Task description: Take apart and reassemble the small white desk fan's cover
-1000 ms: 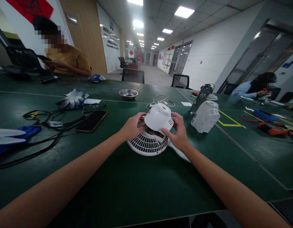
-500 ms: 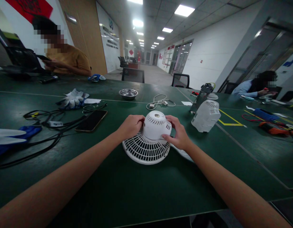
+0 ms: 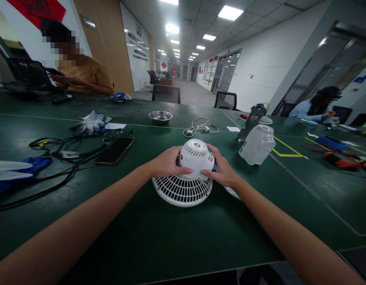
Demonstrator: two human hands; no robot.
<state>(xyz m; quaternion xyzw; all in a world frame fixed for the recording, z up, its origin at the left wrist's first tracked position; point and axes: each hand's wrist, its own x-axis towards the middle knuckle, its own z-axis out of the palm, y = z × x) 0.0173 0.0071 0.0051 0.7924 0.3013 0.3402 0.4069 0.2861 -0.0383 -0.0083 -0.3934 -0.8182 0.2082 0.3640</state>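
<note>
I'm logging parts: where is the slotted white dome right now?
In the head view, the slotted white dome sits near the centre, held between the left hand and right hand, atop the white fan grille.

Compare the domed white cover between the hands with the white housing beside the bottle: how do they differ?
The domed cover is rounded; the housing is boxier. The domed cover sits over the slatted grille, held by the left hand and right hand, while the housing rests untouched on the table. Both are white with vent slots.
</note>
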